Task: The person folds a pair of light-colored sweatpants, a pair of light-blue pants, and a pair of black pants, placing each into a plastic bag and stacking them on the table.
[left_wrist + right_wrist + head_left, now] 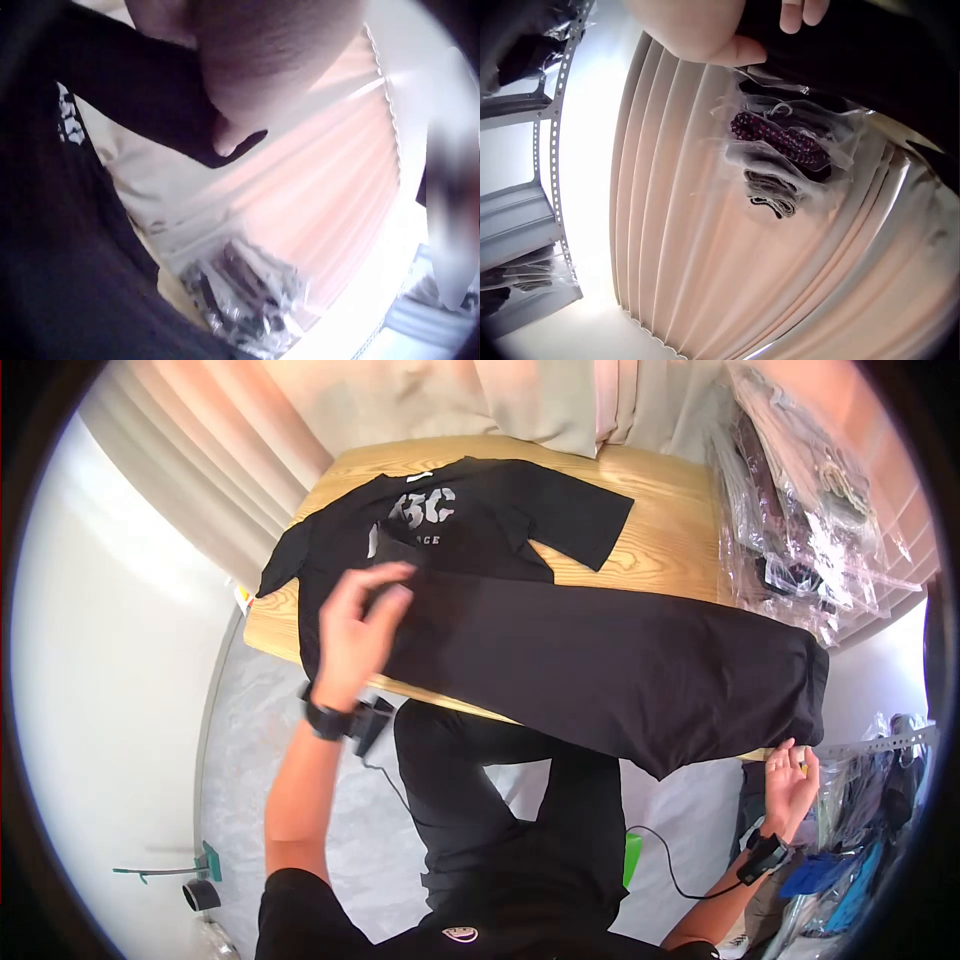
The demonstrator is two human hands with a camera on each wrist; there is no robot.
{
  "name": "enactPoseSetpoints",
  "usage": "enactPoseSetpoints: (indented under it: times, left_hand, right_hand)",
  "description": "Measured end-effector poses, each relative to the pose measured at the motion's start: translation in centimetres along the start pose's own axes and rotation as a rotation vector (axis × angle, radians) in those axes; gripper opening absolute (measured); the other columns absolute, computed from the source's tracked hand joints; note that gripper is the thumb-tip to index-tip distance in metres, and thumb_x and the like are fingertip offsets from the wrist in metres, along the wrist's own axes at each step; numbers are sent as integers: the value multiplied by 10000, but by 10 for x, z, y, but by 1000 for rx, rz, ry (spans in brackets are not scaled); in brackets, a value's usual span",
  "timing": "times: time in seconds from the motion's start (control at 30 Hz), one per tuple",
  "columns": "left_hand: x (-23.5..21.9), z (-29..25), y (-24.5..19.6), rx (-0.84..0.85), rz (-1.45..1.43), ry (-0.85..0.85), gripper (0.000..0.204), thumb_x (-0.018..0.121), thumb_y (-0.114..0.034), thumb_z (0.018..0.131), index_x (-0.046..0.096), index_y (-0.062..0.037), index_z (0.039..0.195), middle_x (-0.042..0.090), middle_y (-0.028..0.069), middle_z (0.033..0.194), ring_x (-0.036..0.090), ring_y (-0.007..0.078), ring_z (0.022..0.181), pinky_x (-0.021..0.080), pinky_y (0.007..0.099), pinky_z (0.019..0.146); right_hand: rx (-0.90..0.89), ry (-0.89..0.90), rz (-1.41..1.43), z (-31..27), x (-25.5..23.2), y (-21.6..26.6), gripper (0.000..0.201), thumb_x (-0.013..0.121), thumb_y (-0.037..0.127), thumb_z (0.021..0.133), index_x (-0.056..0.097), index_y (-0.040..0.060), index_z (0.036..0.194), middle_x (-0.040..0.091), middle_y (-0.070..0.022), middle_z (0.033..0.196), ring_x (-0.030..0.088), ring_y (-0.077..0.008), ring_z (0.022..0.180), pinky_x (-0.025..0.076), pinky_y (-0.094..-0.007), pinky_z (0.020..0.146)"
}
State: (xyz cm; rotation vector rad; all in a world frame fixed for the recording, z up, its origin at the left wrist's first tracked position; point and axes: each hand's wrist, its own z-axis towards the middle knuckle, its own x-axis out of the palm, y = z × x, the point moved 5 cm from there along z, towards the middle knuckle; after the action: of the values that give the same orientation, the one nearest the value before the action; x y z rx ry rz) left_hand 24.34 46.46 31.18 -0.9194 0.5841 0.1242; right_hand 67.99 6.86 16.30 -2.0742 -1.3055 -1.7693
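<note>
A black T-shirt [465, 545] with pale lettering lies spread on the wooden table. Across its lower part stretches a long black garment [600, 660], apparently folded trousers, its near side hanging past the table's front edge. At its left end my left hand [360, 625], blurred, pinches a raised part of the cloth; the left wrist view shows the cloth's edge [225, 157] by the thumb. My right hand [790, 785] pinches the garment's near right corner, with thumb and fingertips at the black cloth [840, 45] in the right wrist view.
Clothes in clear plastic bags [800, 510] are piled at the table's right end. Below them a metal rack [880, 745] holds more bagged clothes. Curtains [450, 400] hang behind the wooden table [670, 490]. Cables run from both wrist cameras.
</note>
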Motion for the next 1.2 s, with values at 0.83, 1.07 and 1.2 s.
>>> enactPoseSetpoints:
  times: [0.83, 1.07, 1.2]
  left_hand:
    - [98, -74, 1, 161, 151, 276, 423, 539, 72, 748, 562, -3, 1163, 529, 157, 1272, 461, 323, 1230, 355, 424, 1035]
    - [111, -76, -5, 213, 452, 377, 475, 604, -42, 718, 554, -31, 1190, 483, 137, 1320, 428, 305, 1255, 314, 444, 1065]
    - [113, -76, 1, 290, 441, 392, 404, 613, 1, 717, 588, -18, 1120, 544, 139, 1249, 495, 308, 1191, 386, 418, 1017]
  right_hand:
    - [62, 280, -77, 16, 46, -44, 194, 544, 158, 900, 620, 71, 1056, 606, -43, 1192, 530, -192, 1139, 362, -366, 1022]
    - [-54, 241, -35, 28, 37, -46, 371, 558, 185, 891, 529, 19, 1222, 537, -82, 1286, 485, -224, 1195, 322, -376, 1060]
    - [-67, 131, 20, 36, 29, -51, 395, 579, 195, 883, 525, 12, 1228, 534, -98, 1287, 482, -240, 1198, 327, -383, 1057]
